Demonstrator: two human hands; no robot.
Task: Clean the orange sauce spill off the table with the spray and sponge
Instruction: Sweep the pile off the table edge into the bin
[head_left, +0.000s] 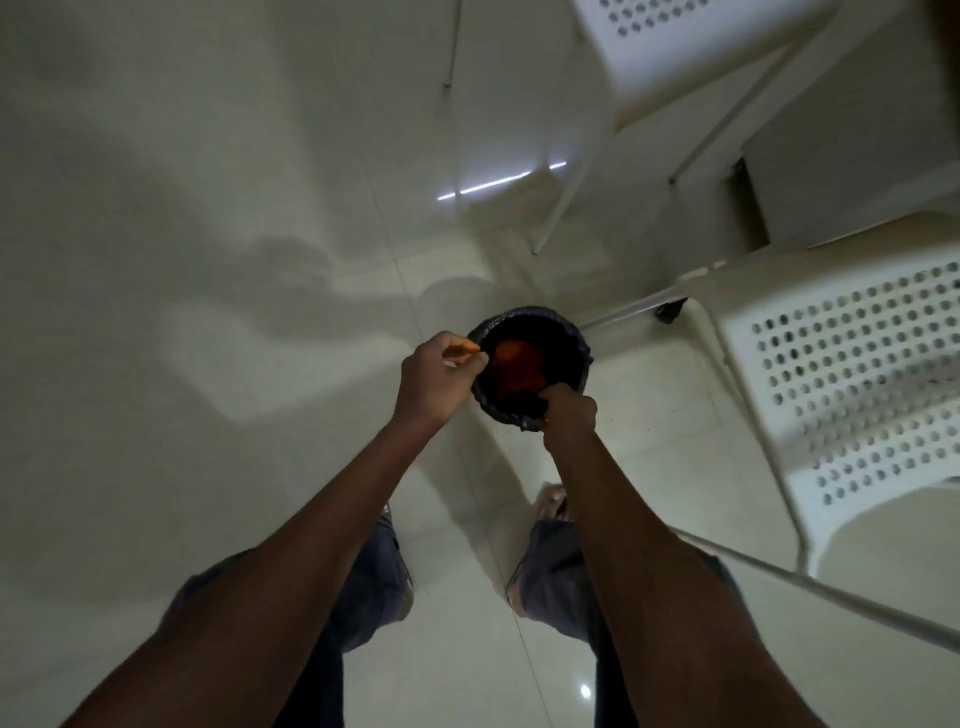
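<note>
- A pale, glossy tiled floor (208, 260) is seen from above; soft shadows of arms fall across its left part.
- Two bare forearms reach forward and down from the bottom edge toward the middle of the view.
- The left hand (441, 376) is curled, and a small orange scrap (465, 349) is pinched between its fingers at the left rim of the bin.
- A small round bin (530, 364), lined with a black bag, stands on the floor at the centre. Something orange (519, 366) lies inside it; what it is cannot be told.
- The right hand (571, 413) is curled at the near right rim, and a bunch of the black bag (535, 405) is gripped in it.
- Dark trouser legs (374, 571) and a bare foot (553, 501) are seen below the bin, between the forearms.
- A bright streak of reflected light (498, 182) lies on the floor above the bin.
- A white perforated chair (857, 374) stands at the right, its thin white legs near the bin.
- A second white perforated piece of furniture (675, 31) is seen at the top right.
- The table, the spill, the spray and the sponge are not within this view.
</note>
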